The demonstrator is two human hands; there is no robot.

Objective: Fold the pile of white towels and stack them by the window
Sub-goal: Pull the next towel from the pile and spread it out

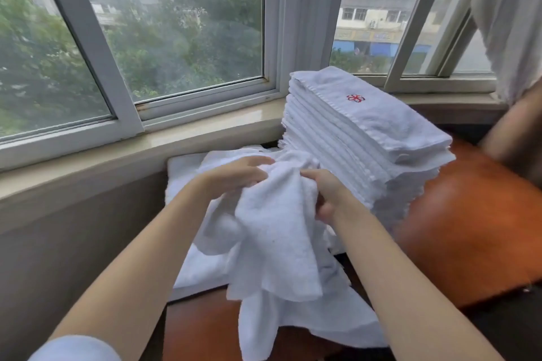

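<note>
nearest, loose white towel (275,231) bunched up over the orange table (469,231), gripped at its top by left hand (234,177) and right hand (330,193), close together. beyond, folded stack (363,138) beside the windowsill (205,123).

Grey-framed sliding windows (164,38) span ten to two o'clock above a pale stone sill (181,132); trees and buildings show outside in dull daylight. An orange-brown leather seat (475,228) sits at four o'clock.

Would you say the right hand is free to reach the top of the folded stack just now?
Probably not yet: the right hand grips the loose towel, though nothing blocks the stack.
</note>
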